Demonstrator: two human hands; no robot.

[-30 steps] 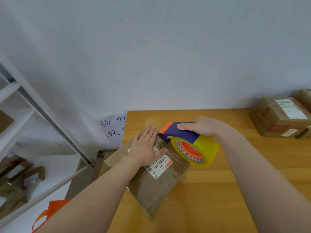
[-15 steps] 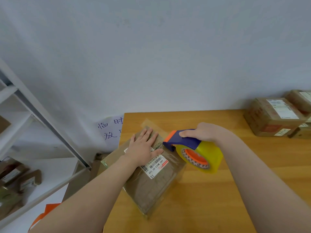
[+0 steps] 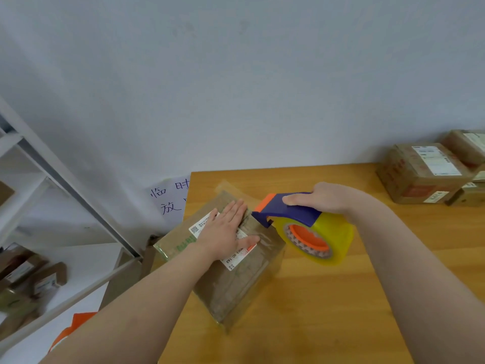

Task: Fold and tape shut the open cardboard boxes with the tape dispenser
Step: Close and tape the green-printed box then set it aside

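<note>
A brown cardboard box (image 3: 231,282), closed and glossy with tape, lies at the left edge of the wooden table (image 3: 328,311). White shipping labels are stuck on its top. My left hand (image 3: 225,233) lies flat on the box top with fingers spread, pressing down. My right hand (image 3: 325,197) grips the blue handle of the tape dispenser (image 3: 307,227), whose orange nose touches the box's right top edge. Its yellowish tape roll hangs over the table beside the box.
Sealed labelled boxes (image 3: 425,172) are stacked at the table's far right against the wall. A white shelf unit (image 3: 52,206) with more parcels stands on the left. A paper sign (image 3: 170,198) with handwriting leans behind the table's left corner.
The dispenser has slid a little to the right along the box's top edge. My left hand has shifted slightly up the box top and stays flat on it.
</note>
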